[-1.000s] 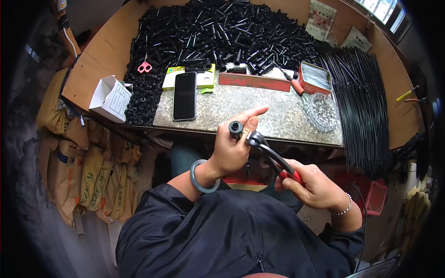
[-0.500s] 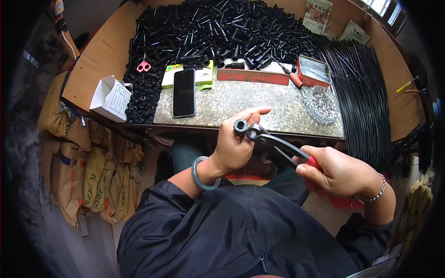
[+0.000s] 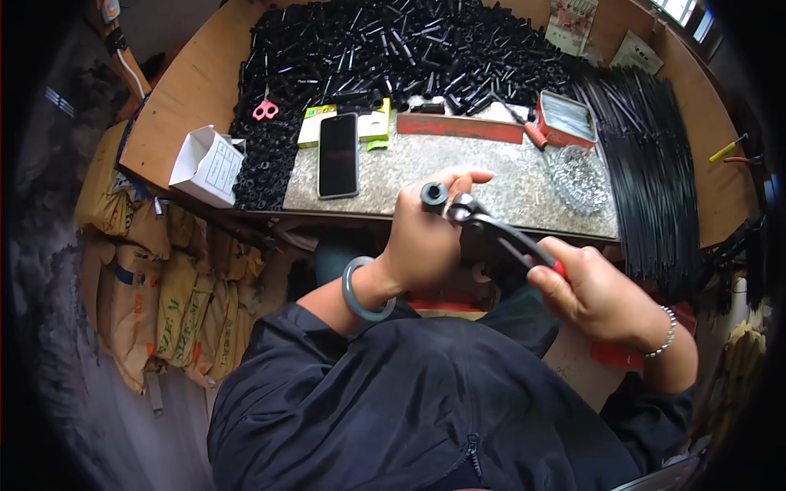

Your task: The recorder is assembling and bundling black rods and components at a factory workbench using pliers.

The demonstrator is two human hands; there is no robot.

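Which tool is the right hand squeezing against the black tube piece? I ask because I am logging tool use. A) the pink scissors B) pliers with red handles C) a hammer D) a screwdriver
B: the right hand grips red-handled pliers whose jaws meet the black tube piece held by the left hand.

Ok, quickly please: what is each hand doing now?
Left hand: closed, holding a short black tube.
Right hand: closed, holding pliers.

A short black tube (image 3: pixel 433 196) stood upright, its round open end facing up, near the stone slab's near edge. Red-handled pliers (image 3: pixel 503 236) touched its right side, handles slanting down to the right.
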